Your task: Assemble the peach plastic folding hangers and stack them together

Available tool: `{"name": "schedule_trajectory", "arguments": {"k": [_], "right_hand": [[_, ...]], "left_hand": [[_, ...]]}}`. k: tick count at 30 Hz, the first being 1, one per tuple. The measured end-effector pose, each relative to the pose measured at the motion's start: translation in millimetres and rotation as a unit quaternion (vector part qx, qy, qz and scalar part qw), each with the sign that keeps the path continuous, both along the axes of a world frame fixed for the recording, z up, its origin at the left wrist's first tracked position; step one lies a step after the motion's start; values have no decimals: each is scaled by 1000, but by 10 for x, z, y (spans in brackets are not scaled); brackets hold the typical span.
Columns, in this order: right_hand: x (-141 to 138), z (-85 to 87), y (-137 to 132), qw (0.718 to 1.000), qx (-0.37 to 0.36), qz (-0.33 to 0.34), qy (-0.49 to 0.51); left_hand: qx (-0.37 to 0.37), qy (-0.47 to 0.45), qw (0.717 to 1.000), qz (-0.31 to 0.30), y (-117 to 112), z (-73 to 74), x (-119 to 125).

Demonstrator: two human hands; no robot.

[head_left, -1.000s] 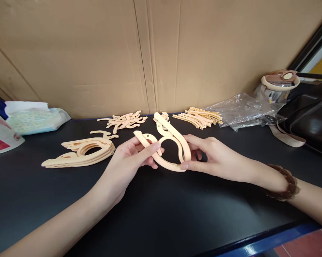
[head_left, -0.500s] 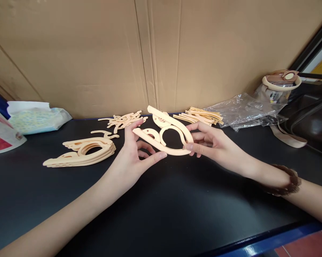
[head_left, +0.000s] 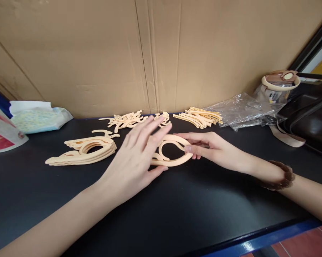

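A cream folding clothes hanger (head_left: 174,162) is held at its rounded middle by my right hand (head_left: 207,146), the thumb on top and the fingers behind. My left hand (head_left: 135,153) lies over the hanger's two arms, its fingers stretched out past the upper edge and its thumb along the lower edge. The arms' ends are hidden behind it. Left of my left hand, a stack of similar folding hangers (head_left: 96,153) lies on the black table (head_left: 177,214). A few loose hook-shaped pieces (head_left: 104,133) lie just behind the stack.
Curved cream pieces (head_left: 127,119), smaller curved pieces (head_left: 162,117) and cream strips (head_left: 200,117) lie along the cardboard (head_left: 96,60). Clear plastic bags (head_left: 243,109), a lidded bottle (head_left: 280,85) and a dark bag (head_left: 310,114) stand right. Left are a tissue pack (head_left: 40,116) and a paper cup (head_left: 5,130).
The hanger has come down and tilted flatter. My left hand has shifted from the arms' ends to cover them, its fingers now straightened. My right hand keeps its hold.
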State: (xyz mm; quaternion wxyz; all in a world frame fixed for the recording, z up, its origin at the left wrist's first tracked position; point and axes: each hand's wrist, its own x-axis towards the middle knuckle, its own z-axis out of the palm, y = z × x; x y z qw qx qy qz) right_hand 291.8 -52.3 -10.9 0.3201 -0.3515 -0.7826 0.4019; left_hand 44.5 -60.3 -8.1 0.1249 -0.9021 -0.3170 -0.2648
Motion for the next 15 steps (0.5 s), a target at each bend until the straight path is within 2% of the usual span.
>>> {"name": "schedule_trajectory", "arguments": {"k": [4, 9, 15], "right_hand": [[-33, 17, -33, 1000, 12, -3, 12], [-81, 64, -68, 991, -100, 31, 79], [-65, 51, -68, 971, -187, -7, 152]], "left_hand": [[-17, 57, 997, -42, -30, 3, 19], [-72, 43, 995, -46, -32, -8, 8], [-71, 47, 996, -37, -43, 3, 13]]}}
